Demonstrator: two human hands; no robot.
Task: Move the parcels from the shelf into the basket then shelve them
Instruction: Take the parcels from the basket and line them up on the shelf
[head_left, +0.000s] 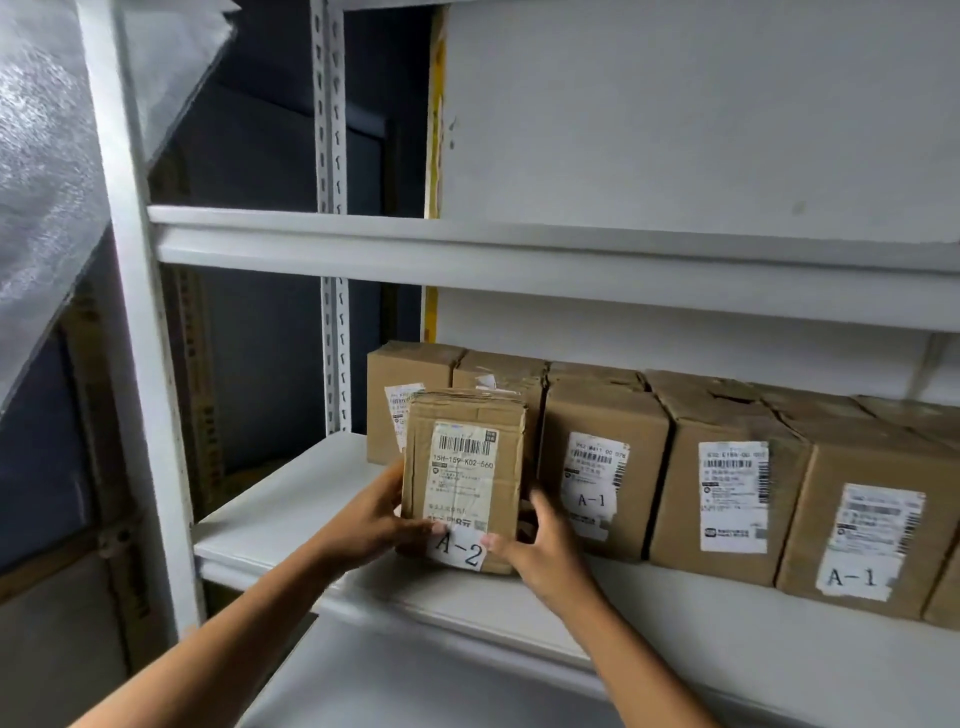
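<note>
Head: both hands grip A-2 parcel.

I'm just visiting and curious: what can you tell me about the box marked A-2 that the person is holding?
The A-2 parcel is a small, creased brown cardboard box standing upright at the front of the white shelf. Its front carries a barcode shipping label and a white tag reading A-2. The left hand and right hand grip its lower sides, thumbs on its front. Larger boxes stand behind it.
</note>
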